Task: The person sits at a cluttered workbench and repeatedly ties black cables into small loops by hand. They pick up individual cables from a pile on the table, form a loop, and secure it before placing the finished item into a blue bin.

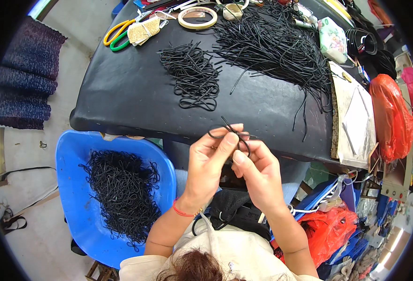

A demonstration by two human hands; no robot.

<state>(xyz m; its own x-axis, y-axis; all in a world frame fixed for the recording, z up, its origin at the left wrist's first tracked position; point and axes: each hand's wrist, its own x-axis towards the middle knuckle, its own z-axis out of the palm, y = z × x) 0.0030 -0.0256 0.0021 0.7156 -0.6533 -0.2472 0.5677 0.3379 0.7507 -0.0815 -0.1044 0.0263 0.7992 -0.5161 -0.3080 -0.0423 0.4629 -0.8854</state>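
black cord (230,133): held just off the near edge of the black table (122,89), crossed into a loop | left hand (208,161), right hand (255,171): fingertips pinch the crossing, apparently to keep loop shape | looped pile (192,75) mid-table; straight strands (272,47) beyond | blue tub (80,154) of loops left of table, concrete floor.

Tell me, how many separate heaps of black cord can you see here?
3. A small pile of looped cords sits mid-table, a big pile of straight cords lies toward the table's far right, and a heap of loops fills the blue tub. Clutter at right may hide more.
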